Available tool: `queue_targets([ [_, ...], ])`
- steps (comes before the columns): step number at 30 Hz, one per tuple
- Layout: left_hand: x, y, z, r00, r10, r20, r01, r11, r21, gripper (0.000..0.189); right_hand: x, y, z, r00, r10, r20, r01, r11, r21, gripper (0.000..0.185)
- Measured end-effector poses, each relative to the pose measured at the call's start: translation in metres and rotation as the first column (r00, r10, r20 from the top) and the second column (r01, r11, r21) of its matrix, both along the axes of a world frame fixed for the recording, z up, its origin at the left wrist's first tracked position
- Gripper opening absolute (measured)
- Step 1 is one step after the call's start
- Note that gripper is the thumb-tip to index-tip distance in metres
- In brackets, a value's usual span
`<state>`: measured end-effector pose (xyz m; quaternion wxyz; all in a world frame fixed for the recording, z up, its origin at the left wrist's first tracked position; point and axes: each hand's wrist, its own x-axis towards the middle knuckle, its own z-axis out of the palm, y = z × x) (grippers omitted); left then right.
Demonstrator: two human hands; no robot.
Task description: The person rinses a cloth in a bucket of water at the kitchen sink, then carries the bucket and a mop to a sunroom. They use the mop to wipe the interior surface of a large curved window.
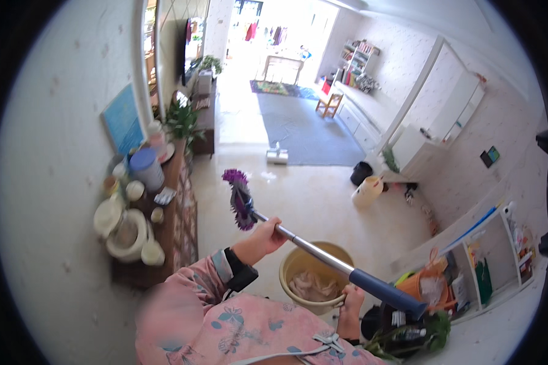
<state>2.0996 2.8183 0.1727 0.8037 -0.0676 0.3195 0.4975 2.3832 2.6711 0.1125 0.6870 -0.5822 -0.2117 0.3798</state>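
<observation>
My left hand [271,235] is closed around the metal pole of a mop [319,254], close to its head. The mop's purple and grey chenille head [241,198] points up and to the left, off the floor. Its thick blue-grey handle end [386,292] reaches to the lower right. Beneath the pole is a yellow plastic basin [285,273] with a pale wet-looking cloth [314,286] in it. My right hand [352,297] grips the basin's rim at the right, under the pole.
A wooden sideboard [179,219] with jars stands at left. A white flat mop head [277,156] lies by the grey rug [308,127]. A beige bin [367,191] and black bin [361,173] stand ahead right. An orange basket [420,287], shelves [497,269] and a plant [438,323] are at right.
</observation>
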Motion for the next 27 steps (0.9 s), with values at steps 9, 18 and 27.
queue_targets([
  [9,-0.041,0.34,0.005,0.997,-0.047,-0.061,0.046,0.999,-0.007,0.018,-0.041,0.302,0.048,0.989,-0.148,-0.003,0.147,0.989,-0.014,0.014],
  [18,-0.146,0.701,-0.014,0.993,0.064,-0.097,-0.055,0.994,0.09,0.014,-0.097,0.676,0.036,0.981,0.119,0.153,-0.08,0.967,-0.241,0.016],
  [27,-0.312,1.029,-0.052,0.995,0.08,0.057,-0.084,0.993,0.079,0.018,-0.184,1.035,0.03,0.989,0.149,-0.014,-0.15,0.985,-0.087,0.016],
])
